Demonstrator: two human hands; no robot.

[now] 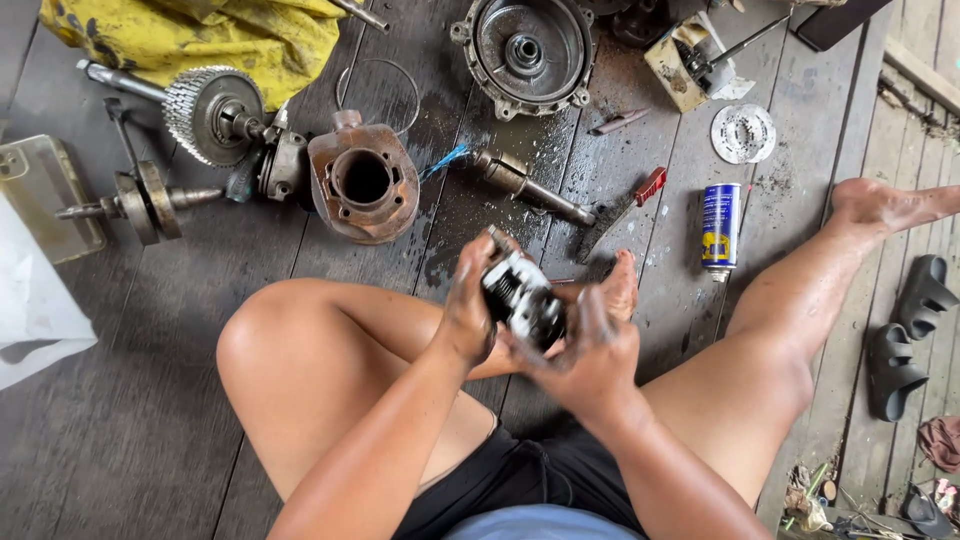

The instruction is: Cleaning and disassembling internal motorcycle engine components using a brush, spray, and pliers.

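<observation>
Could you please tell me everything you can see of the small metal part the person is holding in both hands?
The small metal part looks like a piston: a short cylinder of grey, shiny metal, smeared with dark grease, with cut-outs in its side. It is held tilted above the person's lap and the plank floor. The left hand grips its left side and the right hand cups it from below right. Finer details are too small to tell.
</observation>
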